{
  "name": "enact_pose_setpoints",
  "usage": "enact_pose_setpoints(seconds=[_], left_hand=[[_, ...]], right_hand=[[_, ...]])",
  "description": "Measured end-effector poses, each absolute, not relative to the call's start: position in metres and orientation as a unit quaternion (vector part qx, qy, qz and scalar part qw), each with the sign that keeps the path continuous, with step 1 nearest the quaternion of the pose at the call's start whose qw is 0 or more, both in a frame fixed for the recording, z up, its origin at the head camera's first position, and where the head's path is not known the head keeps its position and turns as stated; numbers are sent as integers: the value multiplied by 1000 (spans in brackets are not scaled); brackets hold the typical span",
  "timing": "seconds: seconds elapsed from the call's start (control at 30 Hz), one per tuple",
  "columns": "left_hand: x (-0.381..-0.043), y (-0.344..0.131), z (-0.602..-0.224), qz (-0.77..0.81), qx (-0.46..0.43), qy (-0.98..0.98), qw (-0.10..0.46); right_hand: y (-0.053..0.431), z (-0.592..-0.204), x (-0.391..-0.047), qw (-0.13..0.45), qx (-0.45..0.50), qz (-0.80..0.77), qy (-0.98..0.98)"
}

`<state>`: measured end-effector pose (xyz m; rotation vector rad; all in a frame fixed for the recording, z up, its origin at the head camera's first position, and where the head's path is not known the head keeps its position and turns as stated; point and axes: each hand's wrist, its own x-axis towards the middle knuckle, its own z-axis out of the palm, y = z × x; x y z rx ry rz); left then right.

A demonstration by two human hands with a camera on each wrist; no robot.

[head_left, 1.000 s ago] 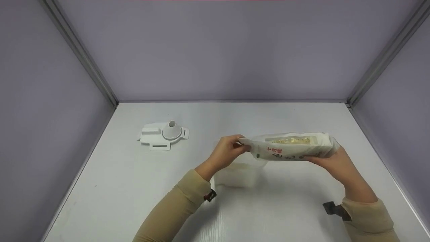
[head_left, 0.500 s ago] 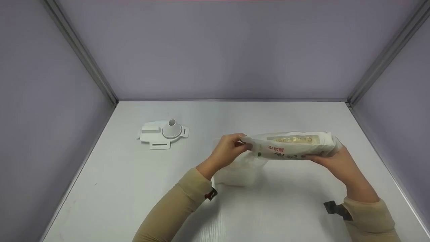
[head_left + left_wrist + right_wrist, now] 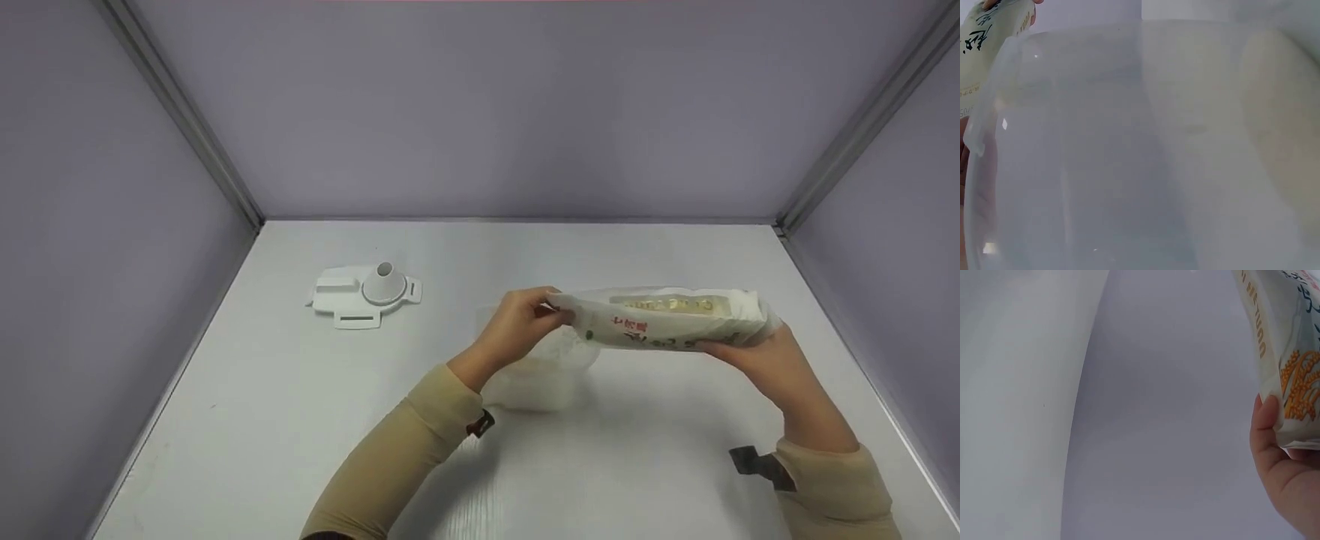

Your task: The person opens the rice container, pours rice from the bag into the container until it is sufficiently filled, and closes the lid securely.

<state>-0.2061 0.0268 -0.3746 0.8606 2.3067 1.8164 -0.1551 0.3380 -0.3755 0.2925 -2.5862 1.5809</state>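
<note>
A white rice bag (image 3: 664,326) with red and dark print lies nearly level in the air between both hands. My left hand (image 3: 521,326) pinches its left end. At the other end, my right hand (image 3: 772,367) grips the bag from the front and below. Ears of grain are printed on the bag (image 3: 1303,365) in the right wrist view, with the right thumb along its edge. Below and behind the left hand stands a translucent plastic container (image 3: 532,390), whose wall (image 3: 1112,140) fills most of the left wrist view. Its contents are too blurred to tell.
A white lid-like plastic part (image 3: 349,300) with a round spout lies at the back left of the white table (image 3: 247,420). Grey panels (image 3: 517,112) enclose the table at the back and both sides.
Both hands have shifted a little to the right with the bag between them, still nearly level. The container and the white plastic part stay in place; the head view tilts slightly.
</note>
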Motion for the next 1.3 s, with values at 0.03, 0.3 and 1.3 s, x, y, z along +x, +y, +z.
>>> enact_pose_setpoints(seconds=[0.03, 0.3, 1.3], left_hand=[[-209, 29, -378, 594, 281, 753, 39], [-220, 40, -387, 585, 273, 763, 26], [-215, 20, -392, 589, 280, 758, 9]], right_hand=[[339, -375, -155, 49, 97, 521, -846], [344, -372, -154, 61, 98, 512, -851], [330, -370, -158, 50, 110, 492, -862]])
